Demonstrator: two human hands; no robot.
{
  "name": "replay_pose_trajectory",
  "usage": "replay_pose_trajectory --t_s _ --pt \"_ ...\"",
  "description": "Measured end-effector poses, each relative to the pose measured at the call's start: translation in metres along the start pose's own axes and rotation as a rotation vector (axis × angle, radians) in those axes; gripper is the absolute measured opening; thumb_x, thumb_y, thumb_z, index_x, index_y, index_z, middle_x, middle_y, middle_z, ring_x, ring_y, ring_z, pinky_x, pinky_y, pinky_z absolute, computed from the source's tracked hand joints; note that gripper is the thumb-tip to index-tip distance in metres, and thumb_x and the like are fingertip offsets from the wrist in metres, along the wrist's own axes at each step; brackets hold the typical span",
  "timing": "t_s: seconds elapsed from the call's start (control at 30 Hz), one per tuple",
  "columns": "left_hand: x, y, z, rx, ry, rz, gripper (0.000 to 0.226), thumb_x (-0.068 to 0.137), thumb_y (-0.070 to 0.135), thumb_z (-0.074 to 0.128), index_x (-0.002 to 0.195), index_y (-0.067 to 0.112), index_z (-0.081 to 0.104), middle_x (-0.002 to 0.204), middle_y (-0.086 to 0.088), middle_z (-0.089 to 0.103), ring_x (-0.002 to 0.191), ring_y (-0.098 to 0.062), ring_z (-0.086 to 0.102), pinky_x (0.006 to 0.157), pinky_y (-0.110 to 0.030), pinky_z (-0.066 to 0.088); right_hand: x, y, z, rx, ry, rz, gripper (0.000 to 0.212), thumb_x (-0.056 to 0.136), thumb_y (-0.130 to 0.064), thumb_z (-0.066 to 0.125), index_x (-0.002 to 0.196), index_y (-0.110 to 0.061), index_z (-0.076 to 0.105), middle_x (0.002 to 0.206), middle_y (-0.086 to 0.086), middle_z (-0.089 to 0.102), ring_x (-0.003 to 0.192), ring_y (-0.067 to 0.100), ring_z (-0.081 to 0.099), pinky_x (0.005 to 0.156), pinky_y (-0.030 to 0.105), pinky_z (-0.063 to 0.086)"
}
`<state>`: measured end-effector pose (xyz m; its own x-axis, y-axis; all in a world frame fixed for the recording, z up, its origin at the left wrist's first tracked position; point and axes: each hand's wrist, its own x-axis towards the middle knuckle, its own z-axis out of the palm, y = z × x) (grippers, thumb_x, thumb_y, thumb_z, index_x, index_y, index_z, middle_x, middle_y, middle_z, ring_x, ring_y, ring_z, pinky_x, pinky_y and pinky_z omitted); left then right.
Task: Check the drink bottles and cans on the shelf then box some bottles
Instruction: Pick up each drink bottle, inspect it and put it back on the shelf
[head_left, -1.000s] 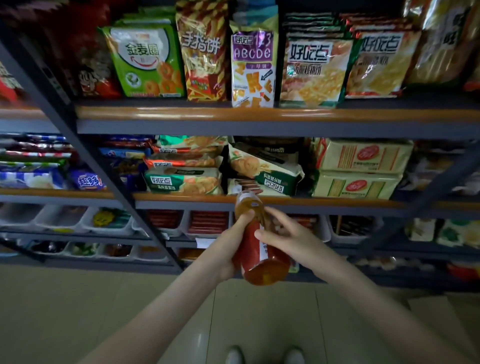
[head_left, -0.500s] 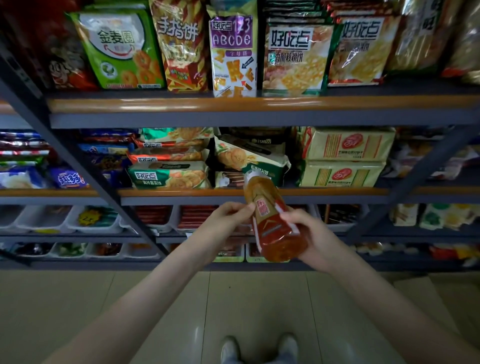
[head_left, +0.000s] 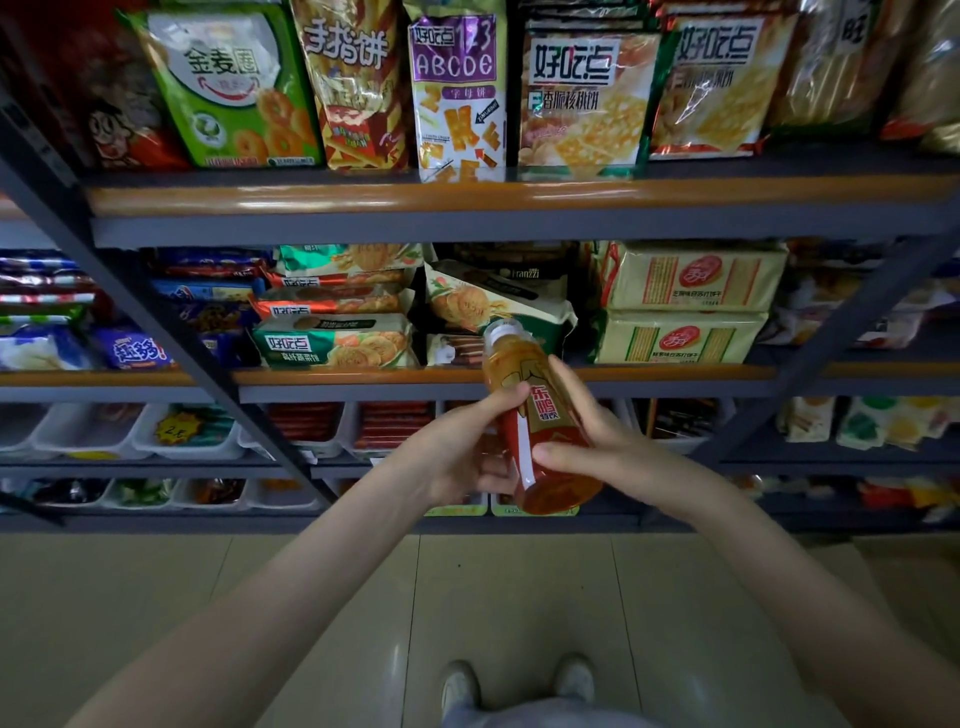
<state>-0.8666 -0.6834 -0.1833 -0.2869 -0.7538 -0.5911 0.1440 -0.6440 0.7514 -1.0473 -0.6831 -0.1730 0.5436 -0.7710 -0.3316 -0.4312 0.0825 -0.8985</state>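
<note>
An amber drink bottle with a white cap and a red-and-gold label is held in front of the snack shelves, its cap tilted up and to the left. My left hand grips its lower left side, thumb on the label. My right hand wraps the right side, with fingers lying across the label and thumb near the base. The bottle's base is partly hidden behind my hands.
A dark metal shelf unit with orange-edged boards carries biscuit bags on top, cracker packs in the middle and white bins lower down. A slanted frame post crosses on the left. My shoes stand on beige floor tiles.
The bottle has been turned in my hands, so its label now faces me. My left hand has closed on it again after only touching it half a second ago.
</note>
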Motion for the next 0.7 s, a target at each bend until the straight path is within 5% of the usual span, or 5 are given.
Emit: replay_pose_trajectory --t_s 0.1,0.23,0.4,0.53,0.7 --pt "0.002 0.001 0.003 0.067 0.039 0.008 0.053 0.074 0.049 0.069 0.107 0.008 0.063 0.089 -0.010 0.070 0.074 -0.024 0.070 0.063 -0.035 0.058 -0.006 0.002 0.001 -0.188 -0.008 -0.012 0.099 0.080 -0.054 0.067 0.140 -0.059 -0.011 0.138 -0.021 0.020 0.129 0.000 0.022 0.095 0.016 0.032" --pt "0.003 0.006 0.010 0.146 0.076 0.033 0.045 0.084 0.049 0.066 0.103 0.008 0.065 0.085 -0.007 0.072 0.075 -0.023 0.071 0.060 -0.033 0.058 -0.006 0.008 0.004 -0.339 0.094 -0.089 0.115 0.065 -0.062 0.076 0.147 -0.054 -0.005 0.151 -0.015 0.022 0.133 0.008 0.034 0.107 0.037 0.040" --pt "0.000 0.014 0.009 0.243 0.079 0.127 0.044 0.093 0.051 0.049 0.116 0.013 0.052 0.096 -0.012 0.068 0.071 -0.021 0.072 0.061 -0.032 0.059 -0.013 0.011 0.001 0.025 0.128 -0.180 0.105 0.071 -0.031 0.084 0.148 -0.049 0.015 0.138 -0.020 0.042 0.119 -0.001 0.053 0.094 0.025 0.050" --pt "-0.001 0.017 -0.003 0.215 -0.024 0.185 0.052 0.094 0.048 0.044 0.130 0.010 0.045 0.088 -0.006 0.073 0.081 -0.020 0.072 0.077 -0.039 0.060 -0.019 0.011 -0.006 0.408 0.106 -0.248 0.103 0.057 -0.046 0.088 0.141 -0.048 0.028 0.128 -0.021 0.058 0.121 0.009 0.056 0.089 0.029 0.053" --pt "-0.001 0.019 0.002 0.006 -0.266 0.112 0.087 0.074 0.066 0.050 0.141 0.011 0.042 0.120 -0.017 0.066 0.111 -0.034 0.063 0.093 -0.049 0.053 -0.015 0.009 -0.009 0.540 0.020 -0.273 0.105 0.057 -0.045 0.087 0.143 -0.047 0.027 0.133 -0.013 0.055 0.123 0.017 0.055 0.090 0.033 0.051"
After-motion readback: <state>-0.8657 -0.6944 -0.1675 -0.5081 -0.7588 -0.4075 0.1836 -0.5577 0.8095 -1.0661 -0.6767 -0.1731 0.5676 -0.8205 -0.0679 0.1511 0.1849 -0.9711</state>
